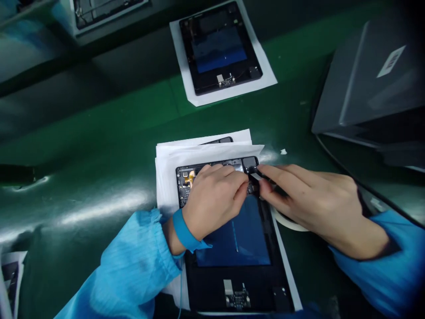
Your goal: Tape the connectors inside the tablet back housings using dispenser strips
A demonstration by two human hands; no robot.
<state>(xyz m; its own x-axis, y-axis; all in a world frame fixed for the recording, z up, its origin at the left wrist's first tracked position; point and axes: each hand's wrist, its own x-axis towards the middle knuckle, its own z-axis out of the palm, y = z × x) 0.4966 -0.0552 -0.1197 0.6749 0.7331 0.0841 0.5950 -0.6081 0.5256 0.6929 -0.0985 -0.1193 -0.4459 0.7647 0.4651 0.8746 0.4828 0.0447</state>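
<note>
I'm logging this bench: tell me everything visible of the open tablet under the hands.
The tablet is a flat, black, plastic-looking rectangle with its insides exposed, lying slightly askew on white paper. A glossy blue panel fills its middle; a small circuit board sits at the near end, with more parts, some gold, at the far end. The left hand covers part of that end; the right hand pinches a pale strip near the far right corner. Whether the strip touches the tablet is unclear.

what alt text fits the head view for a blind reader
A person's left hand is over an opened tablet-like device while the right hand pinches a pale strip near the device's far right corner. A similar device lies on white paper farther back.
</note>
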